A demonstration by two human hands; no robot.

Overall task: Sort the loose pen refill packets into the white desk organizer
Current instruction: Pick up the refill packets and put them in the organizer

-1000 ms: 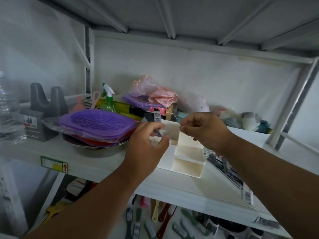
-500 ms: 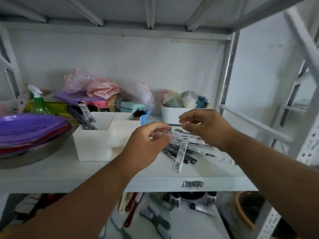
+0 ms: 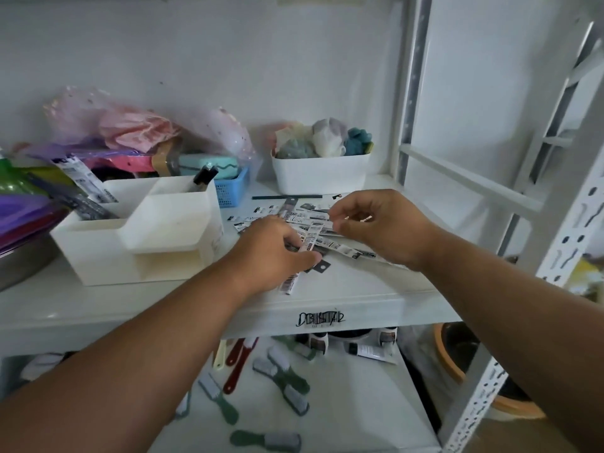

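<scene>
Packets of pen refills (image 3: 313, 220) lie in a loose, overlapping heap on the white shelf (image 3: 359, 289), just right of the white desk organizer (image 3: 137, 237), whose far-left compartment already holds a few packets standing tilted. Both hands are down in the heap. The left hand (image 3: 274, 250) rests on its near-left part with fingers curled, thumb and fingertips closing on one long strip (image 3: 291, 282) whose barcoded end sticks out toward the near edge; the grip looks narrow, though whether the strip is already pinched or only touched cannot be told. The right hand (image 3: 376, 227) hovers at the heap's right side, fingers curled, thumb and forefinger nipping the end of a packet (image 3: 322, 228). These packets are likely very light, thin and flexible, with slick printed plastic that slides over its neighbours, so a single one is easily lost or drags others along. Taking one near an end, where the header card is probably stiffest, should give the firmest hold, while a mid-length pinch would probably let it bow. Farther back stand a white bin of soft items (image 3: 322, 171) and a small blue basket (image 3: 232, 188).
</scene>
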